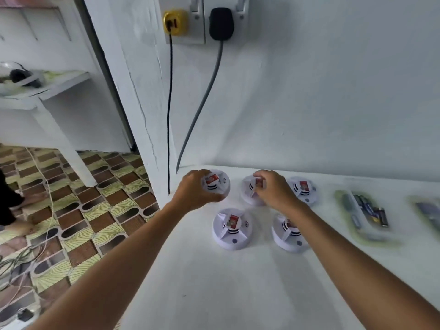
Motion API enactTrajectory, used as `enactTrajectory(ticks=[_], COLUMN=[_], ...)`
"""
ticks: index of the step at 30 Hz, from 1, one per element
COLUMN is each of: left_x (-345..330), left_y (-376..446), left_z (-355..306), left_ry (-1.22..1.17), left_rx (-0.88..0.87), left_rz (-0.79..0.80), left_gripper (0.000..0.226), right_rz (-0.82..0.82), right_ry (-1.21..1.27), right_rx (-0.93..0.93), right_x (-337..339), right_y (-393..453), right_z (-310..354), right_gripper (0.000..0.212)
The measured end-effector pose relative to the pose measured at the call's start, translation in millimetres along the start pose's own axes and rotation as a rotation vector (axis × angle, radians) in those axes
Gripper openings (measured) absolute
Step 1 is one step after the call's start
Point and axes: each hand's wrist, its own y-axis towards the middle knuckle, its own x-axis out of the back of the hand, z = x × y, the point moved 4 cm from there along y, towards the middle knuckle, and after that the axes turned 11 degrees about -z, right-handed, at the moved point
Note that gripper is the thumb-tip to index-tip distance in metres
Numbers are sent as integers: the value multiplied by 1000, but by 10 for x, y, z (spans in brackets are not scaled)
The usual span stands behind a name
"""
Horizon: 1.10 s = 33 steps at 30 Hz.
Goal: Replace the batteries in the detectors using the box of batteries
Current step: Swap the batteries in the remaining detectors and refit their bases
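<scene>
White detectors, five, clustered mid-frame on table (214, 294). My left hand (195, 191) grips far-left detector (217, 184); right hand (273, 189) pinches top of far-middle detector (248, 191). Battery pack (371, 210) at right.

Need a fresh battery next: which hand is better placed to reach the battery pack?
Probably the right hand. It is on the middle back detector, nearer the battery pack lying to the right. The left hand grips the far-left detector and would have to cross over.
</scene>
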Motion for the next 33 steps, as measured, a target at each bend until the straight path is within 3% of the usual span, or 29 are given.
enactTrajectory(ticks=[3,5,7,17,20,22,25,29,31,33], left_x=[-176,-233,-265,-286,-311,-352,-533,-1149,-1215,-1221], left_y=[117,148,174,237,224,194,166,96,93,176], left_z=[78,79,94,131,46,-178,-658,-1395,-1376,-1238], left_ry=[23,24,28,100,257,322,243,268,410,396], left_rx=[7,-4,-8,27,-16,-136,-292,-341,-303,-223], left_rz=[62,82,89,159,187,157,194,420,408,338], left_gripper=[68,65,68,78,95,100,86,66,67,69], right_rz=[131,200,206,176,219,203,14,-122,-106,-103], right_ry=[-130,-162,-204,-258,-232,-107,87,276,340,383], right_rx=[29,10,14,74,85,64,33,-1,-14,-22], right_x=[-118,-182,-220,-230,-206,-132,123,764,804,843], right_y=[132,155,167,192,175,163,100,-72,-140,-207], right_z=[-158,-194,-209,-249,-248,-250,-230,-481,-533,-576], right_gripper=[42,65,75,76,78,74,56,42,36,31])
